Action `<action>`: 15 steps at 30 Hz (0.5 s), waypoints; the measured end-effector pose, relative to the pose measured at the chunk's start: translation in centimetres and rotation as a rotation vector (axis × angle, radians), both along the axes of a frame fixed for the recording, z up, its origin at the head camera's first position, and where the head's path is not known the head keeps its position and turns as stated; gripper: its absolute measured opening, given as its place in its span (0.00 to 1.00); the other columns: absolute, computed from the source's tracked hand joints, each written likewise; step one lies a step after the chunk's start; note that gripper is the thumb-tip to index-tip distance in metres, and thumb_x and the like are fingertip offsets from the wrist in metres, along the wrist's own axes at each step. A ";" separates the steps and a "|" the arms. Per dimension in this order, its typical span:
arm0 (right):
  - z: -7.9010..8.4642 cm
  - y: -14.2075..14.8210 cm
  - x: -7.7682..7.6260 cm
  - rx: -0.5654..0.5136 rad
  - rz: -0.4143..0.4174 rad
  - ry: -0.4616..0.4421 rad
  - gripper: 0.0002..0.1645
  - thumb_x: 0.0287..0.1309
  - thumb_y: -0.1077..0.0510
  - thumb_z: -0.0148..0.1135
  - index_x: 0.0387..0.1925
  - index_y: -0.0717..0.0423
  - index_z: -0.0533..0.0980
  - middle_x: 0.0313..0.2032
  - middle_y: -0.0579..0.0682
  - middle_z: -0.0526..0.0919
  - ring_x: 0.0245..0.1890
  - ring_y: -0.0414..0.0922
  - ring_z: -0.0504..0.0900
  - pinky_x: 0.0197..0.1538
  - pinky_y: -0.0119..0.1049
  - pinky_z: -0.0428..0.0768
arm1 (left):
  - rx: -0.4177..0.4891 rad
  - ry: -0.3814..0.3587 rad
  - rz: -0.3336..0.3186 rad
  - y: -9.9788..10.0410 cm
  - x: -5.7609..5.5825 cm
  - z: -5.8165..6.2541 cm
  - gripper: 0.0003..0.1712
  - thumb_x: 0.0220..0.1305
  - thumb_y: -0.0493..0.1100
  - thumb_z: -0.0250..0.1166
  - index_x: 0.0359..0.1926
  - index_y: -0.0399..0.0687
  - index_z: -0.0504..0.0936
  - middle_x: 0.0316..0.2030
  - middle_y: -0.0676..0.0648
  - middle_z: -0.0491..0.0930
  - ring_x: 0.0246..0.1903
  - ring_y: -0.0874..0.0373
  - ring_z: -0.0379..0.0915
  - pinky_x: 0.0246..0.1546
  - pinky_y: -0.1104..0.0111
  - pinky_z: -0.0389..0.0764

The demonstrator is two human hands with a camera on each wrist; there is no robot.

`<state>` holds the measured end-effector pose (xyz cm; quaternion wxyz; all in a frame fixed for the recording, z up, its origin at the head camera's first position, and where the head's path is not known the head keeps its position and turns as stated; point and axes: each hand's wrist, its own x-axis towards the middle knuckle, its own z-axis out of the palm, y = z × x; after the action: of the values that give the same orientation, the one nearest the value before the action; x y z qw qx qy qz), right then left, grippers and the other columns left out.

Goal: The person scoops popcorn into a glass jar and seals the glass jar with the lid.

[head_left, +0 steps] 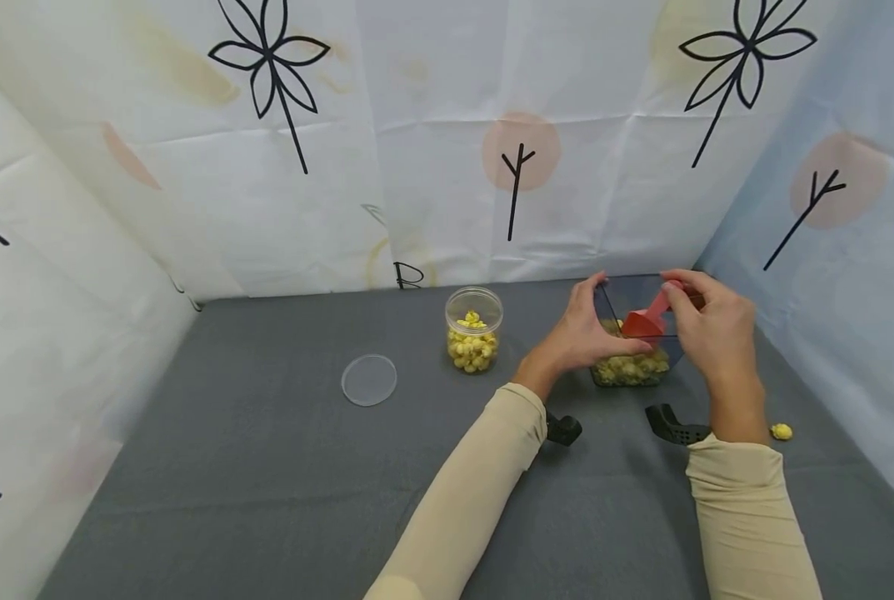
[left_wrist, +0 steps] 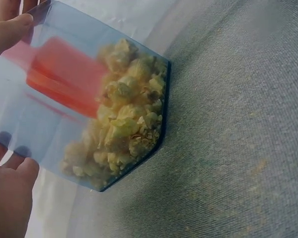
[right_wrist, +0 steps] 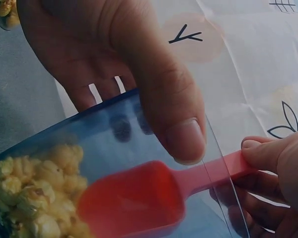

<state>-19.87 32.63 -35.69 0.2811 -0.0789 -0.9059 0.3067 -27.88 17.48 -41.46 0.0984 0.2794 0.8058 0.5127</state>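
Note:
A clear, bluish plastic container [head_left: 634, 292] with popcorn [head_left: 630, 371] in its bottom stands at the right of the table. My left hand [head_left: 585, 333] grips its left side, the thumb on the near wall and the other fingers at the far side. Over the container's right side, my right hand [head_left: 716, 329] pinches the handle of a red scoop [right_wrist: 134, 198]. The scoop's bowl is inside the container, its front edge at the popcorn; the right wrist view shows the handle sticking out past the rim. How much the scoop carries is hidden.
Left of the container stands a clear round jar [head_left: 474, 325], uncovered and partly filled with yellow popcorn. A transparent round lid [head_left: 369, 380] lies farther left. One loose popcorn piece [head_left: 781, 432] sits beside my right wrist. Patterned fabric walls [head_left: 432, 192] border the grey tabletop.

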 end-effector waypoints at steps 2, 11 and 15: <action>-0.2 0.0 0.0 -0.002 -0.005 0.002 0.21 0.76 0.48 0.54 0.61 0.51 0.81 0.43 0.62 0.88 0.29 0.17 0.66 0.28 0.20 0.65 | -0.018 0.009 -0.004 0.1 0.0 0.0 0.67 0.51 0.62 0.79 0.81 0.66 0.44 0.75 0.56 0.55 0.73 0.55 0.62 0.66 0.63 0.75; -0.5 0.2 0.1 0.038 0.026 -0.007 0.22 0.78 0.48 0.51 0.60 0.54 0.81 0.42 0.64 0.87 0.27 0.19 0.64 0.25 0.26 0.64 | -0.039 0.025 -0.013 0.2 0.0 -0.1 0.67 0.52 0.62 0.78 0.81 0.67 0.41 0.76 0.57 0.53 0.73 0.57 0.62 0.67 0.64 0.74; -0.4 0.2 -0.2 0.047 0.037 -0.046 0.23 0.79 0.47 0.48 0.60 0.55 0.80 0.41 0.64 0.86 0.25 0.23 0.65 0.24 0.30 0.65 | -0.019 0.011 -0.012 0.1 -0.2 -0.2 0.66 0.53 0.61 0.78 0.81 0.67 0.42 0.76 0.57 0.53 0.73 0.57 0.61 0.67 0.64 0.73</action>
<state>-20.06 32.82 -36.06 0.2564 -0.0627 -0.9203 0.2888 -28.07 17.54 -41.68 0.0997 0.2860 0.8096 0.5028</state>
